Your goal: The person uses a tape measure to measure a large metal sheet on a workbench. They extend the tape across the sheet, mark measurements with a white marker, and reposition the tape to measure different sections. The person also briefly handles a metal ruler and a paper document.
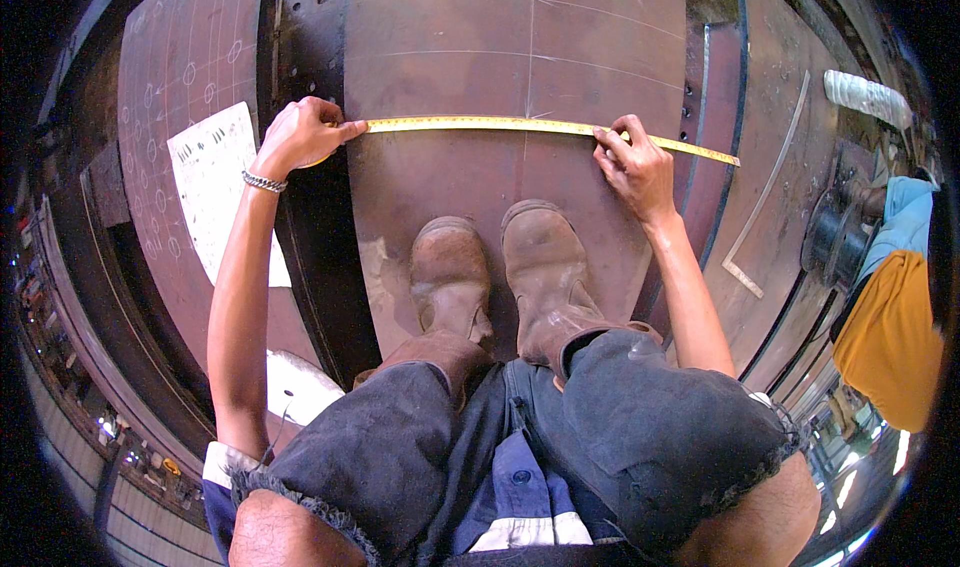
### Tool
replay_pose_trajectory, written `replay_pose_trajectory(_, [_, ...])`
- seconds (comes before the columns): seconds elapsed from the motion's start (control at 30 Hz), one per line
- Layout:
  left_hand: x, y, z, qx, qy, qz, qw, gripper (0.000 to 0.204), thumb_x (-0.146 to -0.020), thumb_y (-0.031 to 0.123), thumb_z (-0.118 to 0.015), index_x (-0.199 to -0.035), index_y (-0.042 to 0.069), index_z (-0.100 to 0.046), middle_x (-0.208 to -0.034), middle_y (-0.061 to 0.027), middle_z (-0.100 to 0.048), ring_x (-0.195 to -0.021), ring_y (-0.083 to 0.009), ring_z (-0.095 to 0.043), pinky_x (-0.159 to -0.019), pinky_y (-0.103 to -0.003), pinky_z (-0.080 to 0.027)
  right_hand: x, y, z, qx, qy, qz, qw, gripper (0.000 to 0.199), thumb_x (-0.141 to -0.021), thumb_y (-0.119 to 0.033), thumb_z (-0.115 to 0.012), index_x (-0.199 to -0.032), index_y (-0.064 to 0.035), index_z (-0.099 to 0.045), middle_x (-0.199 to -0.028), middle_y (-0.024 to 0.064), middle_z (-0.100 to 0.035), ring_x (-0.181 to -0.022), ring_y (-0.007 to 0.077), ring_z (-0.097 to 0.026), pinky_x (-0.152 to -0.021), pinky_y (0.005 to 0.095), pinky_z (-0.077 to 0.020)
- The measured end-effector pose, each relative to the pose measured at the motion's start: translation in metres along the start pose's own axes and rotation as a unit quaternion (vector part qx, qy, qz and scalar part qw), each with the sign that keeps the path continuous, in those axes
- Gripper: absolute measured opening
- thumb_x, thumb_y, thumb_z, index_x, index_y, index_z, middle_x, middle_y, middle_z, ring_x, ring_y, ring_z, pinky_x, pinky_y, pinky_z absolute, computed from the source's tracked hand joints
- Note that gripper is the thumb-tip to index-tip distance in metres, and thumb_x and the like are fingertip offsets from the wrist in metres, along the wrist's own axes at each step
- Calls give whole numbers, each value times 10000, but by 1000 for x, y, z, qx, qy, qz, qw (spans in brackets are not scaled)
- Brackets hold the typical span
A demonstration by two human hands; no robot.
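A yellow tape measure [470,124] is stretched across a reddish-brown steel plate [440,177] in front of my boots. My left hand [300,137] is closed at the plate's left edge, with a yellow part of the tape measure showing under the palm and the thumb on the blade. My right hand [637,167] pinches the blade near the plate's right edge; whether it also holds something small is hidden. The blade's free end runs past this hand over the neighbouring steel. Thin white lines [530,57] mark the plate, one crossing under the tape.
On the left, a marked steel plate [160,42] carries a paper sheet [225,182] with drawings. A metal square [770,217] lies on the right-hand plate, near a white wrapped roll [867,100]. Blue and orange cloths [890,337] hang at far right. My boots [545,257] stand on the middle plate.
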State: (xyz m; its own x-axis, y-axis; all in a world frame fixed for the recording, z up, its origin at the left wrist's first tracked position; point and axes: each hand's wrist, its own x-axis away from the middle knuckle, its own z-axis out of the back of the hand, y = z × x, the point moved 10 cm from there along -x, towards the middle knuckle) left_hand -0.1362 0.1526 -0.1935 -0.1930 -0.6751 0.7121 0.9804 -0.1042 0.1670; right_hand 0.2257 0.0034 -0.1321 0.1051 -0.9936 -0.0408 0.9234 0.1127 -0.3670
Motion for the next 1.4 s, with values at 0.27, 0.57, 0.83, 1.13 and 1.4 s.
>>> replay_pose_trajectory(0.27, [-3,2,1,17,-15,-2,1000,587,-758,555,-743,-964,5,-739,-852,-144,-726,-802,-247,-709,-753,-353,-541,-1,1,0,-11,-1,-14,1000,239,-770,-127,-738,-1002,-120,-679,-916,45,-574,-767,235,-669,-644,374,-545])
replay_pose_trajectory(0.57, [-14,-1,-12,82,-89,-61,991,495,-839,495,-699,-857,2,-726,-746,-82,-704,-700,-164,-675,-685,-312,-518,0,3,-1,-17,-4,-24,1000,217,-775,-137,-731,-982,-118,-669,-913,47,-576,-746,242,-663,-637,380,-534])
replay_pose_trajectory(0.83, [-18,0,-17,112,-157,-146,970,463,-959,445,-576,-919,7,-721,-735,-39,-683,-683,-103,-618,-659,-277,-482,-5,-2,1,-15,1,-11,1000,189,-781,-139,-723,-953,-103,-656,-894,53,-581,-740,253,-662,-625,377,-520])
replay_pose_trajectory(1.13, [-12,-10,-30,127,-212,-119,962,487,-978,462,-534,-935,15,-722,-736,-27,-664,-706,-115,-616,-667,-277,-490,-5,-1,0,-19,-15,-23,999,187,-781,-120,-727,-953,-100,-657,-908,53,-588,-744,258,-673,-623,383,-533])
replay_pose_trajectory(1.4, [-10,1,-18,75,-161,-119,977,401,-965,356,-568,-940,-27,-687,-778,-79,-682,-667,-139,-662,-656,-305,-524,-5,-2,2,-22,-9,-14,1000,202,-775,-118,-733,-960,-106,-654,-909,52,-582,-745,257,-669,-618,377,-532])
